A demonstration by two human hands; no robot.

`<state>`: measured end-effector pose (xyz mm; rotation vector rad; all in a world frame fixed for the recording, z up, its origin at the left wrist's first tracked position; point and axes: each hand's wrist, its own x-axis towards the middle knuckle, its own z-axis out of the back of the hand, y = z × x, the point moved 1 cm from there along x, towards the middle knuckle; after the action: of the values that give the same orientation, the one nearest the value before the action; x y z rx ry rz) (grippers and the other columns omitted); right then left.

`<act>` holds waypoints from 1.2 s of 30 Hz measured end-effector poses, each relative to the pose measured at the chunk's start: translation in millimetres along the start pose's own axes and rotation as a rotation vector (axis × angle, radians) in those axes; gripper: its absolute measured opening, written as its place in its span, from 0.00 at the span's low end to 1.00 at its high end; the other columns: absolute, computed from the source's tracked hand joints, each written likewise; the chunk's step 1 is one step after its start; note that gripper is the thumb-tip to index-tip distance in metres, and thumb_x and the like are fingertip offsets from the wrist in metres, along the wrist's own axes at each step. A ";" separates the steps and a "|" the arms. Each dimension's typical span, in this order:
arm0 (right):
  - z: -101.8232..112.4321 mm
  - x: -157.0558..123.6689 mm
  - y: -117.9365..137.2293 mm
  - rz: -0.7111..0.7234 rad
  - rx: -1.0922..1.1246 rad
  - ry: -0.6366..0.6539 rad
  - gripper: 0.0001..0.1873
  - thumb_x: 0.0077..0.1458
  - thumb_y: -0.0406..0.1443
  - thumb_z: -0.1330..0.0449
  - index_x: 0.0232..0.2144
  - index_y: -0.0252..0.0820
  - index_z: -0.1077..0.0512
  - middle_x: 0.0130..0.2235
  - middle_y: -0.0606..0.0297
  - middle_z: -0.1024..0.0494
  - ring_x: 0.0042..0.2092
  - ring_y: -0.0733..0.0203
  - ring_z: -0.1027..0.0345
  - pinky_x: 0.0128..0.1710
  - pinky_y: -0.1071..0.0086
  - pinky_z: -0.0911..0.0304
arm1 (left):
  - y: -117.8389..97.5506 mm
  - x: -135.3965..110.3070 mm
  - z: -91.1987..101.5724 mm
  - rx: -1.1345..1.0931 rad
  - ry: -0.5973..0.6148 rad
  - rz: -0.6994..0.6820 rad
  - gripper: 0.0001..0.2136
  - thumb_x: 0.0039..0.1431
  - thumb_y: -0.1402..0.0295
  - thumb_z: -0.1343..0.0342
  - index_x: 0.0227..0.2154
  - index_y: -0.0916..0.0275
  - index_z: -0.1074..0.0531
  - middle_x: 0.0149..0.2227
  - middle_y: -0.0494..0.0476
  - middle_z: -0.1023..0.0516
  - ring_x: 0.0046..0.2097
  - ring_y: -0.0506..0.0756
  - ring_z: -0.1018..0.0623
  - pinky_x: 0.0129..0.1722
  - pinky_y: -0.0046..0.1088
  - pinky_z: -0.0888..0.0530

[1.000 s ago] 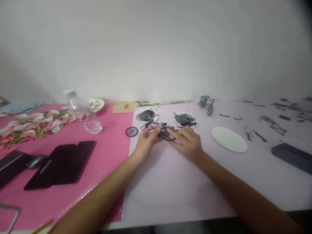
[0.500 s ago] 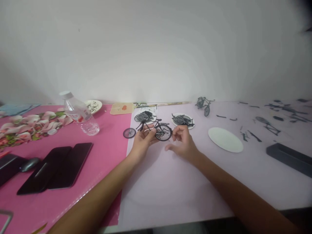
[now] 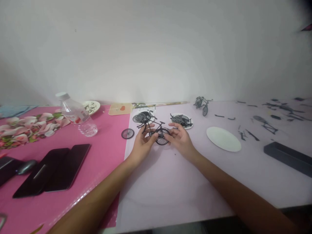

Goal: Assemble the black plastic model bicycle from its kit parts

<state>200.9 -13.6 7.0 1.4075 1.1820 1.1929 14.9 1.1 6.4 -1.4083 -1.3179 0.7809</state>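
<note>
Between both hands is a black toy bicycle (image 3: 161,136), held up over the white sheet with its one fitted wheel on the right. My left hand (image 3: 143,143) pinches the frame near that wheel. The fingers and thumb of my right hand (image 3: 181,139) close on the wheel's right side. A loose spoked wheel (image 3: 128,133) lies on the pink cover, left of my left hand. Just behind the bicycle, one white plate (image 3: 190,124) bears black wheels and parts. A second plate with similar parts is partly hidden behind the bicycle's handlebar.
An assembled toy bicycle (image 3: 202,104) stands near the wall. To the right are a bare white plate (image 3: 223,139), scattered black parts (image 3: 265,125) and a dark tray (image 3: 287,159). A water bottle (image 3: 78,115), dark phones (image 3: 65,172) and a mouse (image 3: 26,167) occupy the left side.
My right hand has moved in and now grips the bicycle's wheel, where it was just to the right of it. The bicycle has tilted, its handlebar end higher.
</note>
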 end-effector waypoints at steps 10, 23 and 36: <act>1.6 1.9 -1.6 0.062 0.043 -0.038 0.35 0.45 0.45 0.23 0.49 0.48 0.37 0.31 0.73 0.26 0.33 0.62 0.28 0.30 0.68 0.26 | 6.8 -4.7 -4.3 -0.128 0.076 0.234 0.22 0.51 0.56 0.26 0.42 0.64 0.26 0.42 0.61 0.17 0.45 0.59 0.17 0.53 0.40 0.22; 27.3 15.0 14.5 0.166 -0.147 -0.165 0.23 0.63 0.57 0.39 0.43 0.46 0.29 0.35 0.60 0.22 0.40 0.55 0.28 0.25 0.70 0.34 | 4.1 0.1 3.0 -0.010 -0.151 0.148 0.28 0.52 0.55 0.28 0.51 0.59 0.31 0.34 0.54 0.18 0.40 0.56 0.16 0.45 0.32 0.23; 61.0 32.9 3.1 0.429 -0.588 -0.344 0.13 0.60 0.46 0.34 0.42 0.44 0.23 0.40 0.61 0.21 0.43 0.55 0.28 0.39 0.63 0.34 | -10.6 14.7 23.2 0.165 -0.261 -0.122 0.22 0.60 0.57 0.34 0.52 0.57 0.32 0.43 0.57 0.20 0.41 0.54 0.18 0.47 0.33 0.24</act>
<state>264.1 15.0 7.0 1.3556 0.2520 1.3714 -7.2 19.7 12.5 -1.1124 -1.4865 0.9921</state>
